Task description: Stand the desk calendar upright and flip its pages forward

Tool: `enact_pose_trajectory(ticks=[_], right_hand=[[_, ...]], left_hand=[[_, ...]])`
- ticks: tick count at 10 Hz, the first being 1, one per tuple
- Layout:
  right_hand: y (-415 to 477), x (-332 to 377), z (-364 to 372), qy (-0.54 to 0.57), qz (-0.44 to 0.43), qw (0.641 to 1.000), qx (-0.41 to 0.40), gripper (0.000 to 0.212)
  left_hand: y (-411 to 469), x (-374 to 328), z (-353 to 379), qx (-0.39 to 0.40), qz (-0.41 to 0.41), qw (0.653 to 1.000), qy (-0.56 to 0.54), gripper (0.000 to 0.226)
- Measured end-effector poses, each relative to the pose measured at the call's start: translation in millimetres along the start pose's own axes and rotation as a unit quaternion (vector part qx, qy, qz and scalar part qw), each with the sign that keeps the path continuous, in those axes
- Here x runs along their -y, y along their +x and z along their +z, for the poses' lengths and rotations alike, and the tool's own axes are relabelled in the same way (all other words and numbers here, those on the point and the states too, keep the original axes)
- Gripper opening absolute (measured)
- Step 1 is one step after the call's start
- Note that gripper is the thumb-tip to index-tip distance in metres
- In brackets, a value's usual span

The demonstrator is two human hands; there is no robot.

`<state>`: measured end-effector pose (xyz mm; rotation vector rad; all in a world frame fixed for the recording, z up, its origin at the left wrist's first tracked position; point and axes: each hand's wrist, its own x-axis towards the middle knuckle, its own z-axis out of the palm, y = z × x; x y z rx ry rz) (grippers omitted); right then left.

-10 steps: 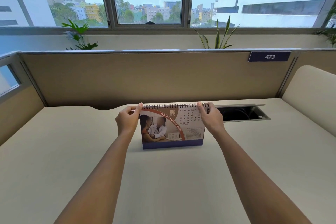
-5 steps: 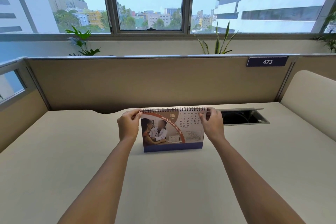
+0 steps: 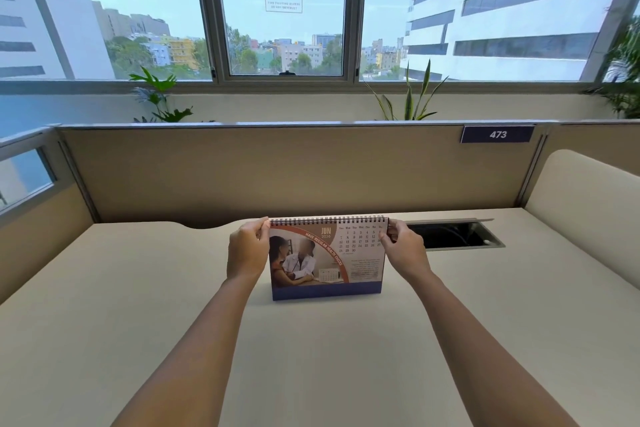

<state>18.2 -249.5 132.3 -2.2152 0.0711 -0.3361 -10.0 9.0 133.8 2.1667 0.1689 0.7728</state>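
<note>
The desk calendar (image 3: 327, 258) stands upright on the beige desk (image 3: 311, 350), its JUN page facing me, spiral binding along the top and a blue base strip at the bottom. My left hand (image 3: 246, 250) pinches the top left corner by the binding. My right hand (image 3: 403, 248) pinches the top right corner, fingertips over the edge of the page. Both forearms reach in from the bottom of the view.
An open cable slot (image 3: 453, 236) is cut into the desk just right of the calendar. A tan partition (image 3: 277, 170) with a plate marked 473 (image 3: 497, 134) closes the back; a padded panel (image 3: 588, 194) bounds the right. Plants and windows lie beyond.
The camera has tilted up a little, so the calendar and hands sit lower in view. Both hands stay at the top corners and the JUN page still faces me.
</note>
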Motion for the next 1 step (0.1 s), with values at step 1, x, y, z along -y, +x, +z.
enact_pose_trajectory(ticks=[1], right_hand=[[-4.6,2.1,-10.6,0.001,-0.022,0.999,-0.023,0.036]], left_hand=[[-2.5,-0.8,-1.3,0.011,0.033,0.999,0.031,0.032]])
